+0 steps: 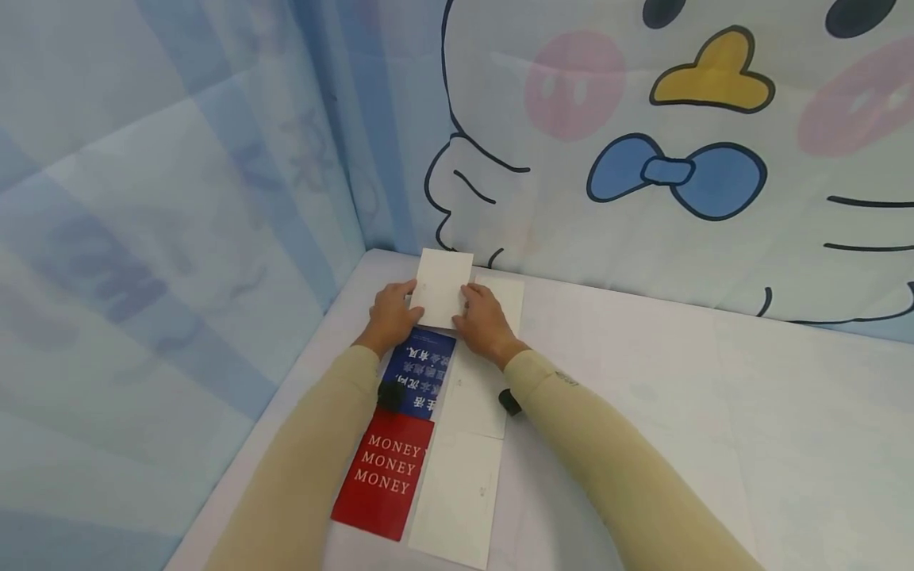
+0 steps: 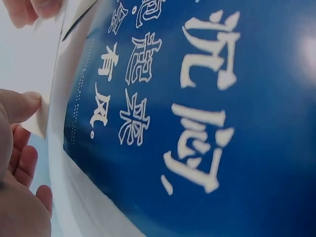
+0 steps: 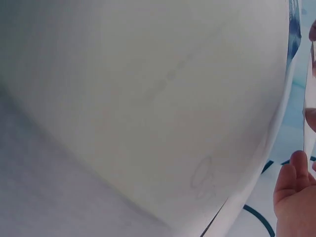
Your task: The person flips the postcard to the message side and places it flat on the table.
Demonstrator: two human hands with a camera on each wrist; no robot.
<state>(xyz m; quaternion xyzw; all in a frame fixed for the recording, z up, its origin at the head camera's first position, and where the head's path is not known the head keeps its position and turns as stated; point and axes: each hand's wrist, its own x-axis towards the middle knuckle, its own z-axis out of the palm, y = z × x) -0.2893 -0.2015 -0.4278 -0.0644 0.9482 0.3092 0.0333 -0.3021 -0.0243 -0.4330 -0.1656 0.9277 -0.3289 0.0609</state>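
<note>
Both hands hold a white card (image 1: pixel 443 287) at the far end of the table, its plain side facing up. My left hand (image 1: pixel 390 319) pinches the left edge, thumb above and fingers beneath in the left wrist view. On the opposite edge, my right hand (image 1: pixel 485 321) grips the card in the same way. Just below it lies a blue card (image 1: pixel 423 365) with white Chinese lettering, partly covered by the left wrist's dark camera. A red card (image 1: pixel 385 476) printed MONEY follows nearer me.
To the right of the coloured cards runs a column of blank-side white cards (image 1: pixel 457 500), touching end to end. They lie on a white-covered table (image 1: pixel 678 428). Cartoon-printed cloth (image 1: pixel 543 198) hangs along the back edge, and blue cloth (image 1: pixel 178 277) along the left.
</note>
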